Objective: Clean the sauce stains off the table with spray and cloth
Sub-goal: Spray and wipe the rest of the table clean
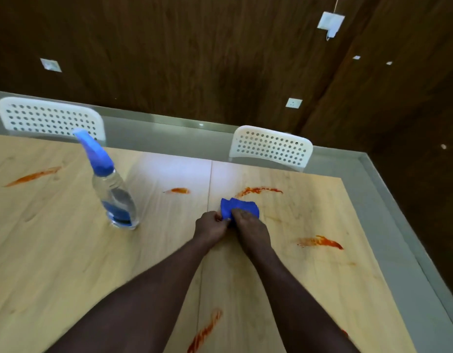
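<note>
A crumpled blue cloth (242,207) lies at the middle of the light wooden table (67,250). My left hand (211,226) pinches its near left edge, and my right hand (248,224) grips it from the right. A clear spray bottle (110,184) with a blue head stands upright to the left, apart from both hands. Red sauce stains mark the table: one just beyond the cloth (258,191), a small one (178,191) left of it, one at the right (320,242), one far left (33,176), one near me (205,332).
Two white perforated chairs stand at the table's far edge, one at the left (49,118) and one at the right (271,146). The table's right edge (378,250) runs along a grey floor strip. A dark wooden wall rises behind.
</note>
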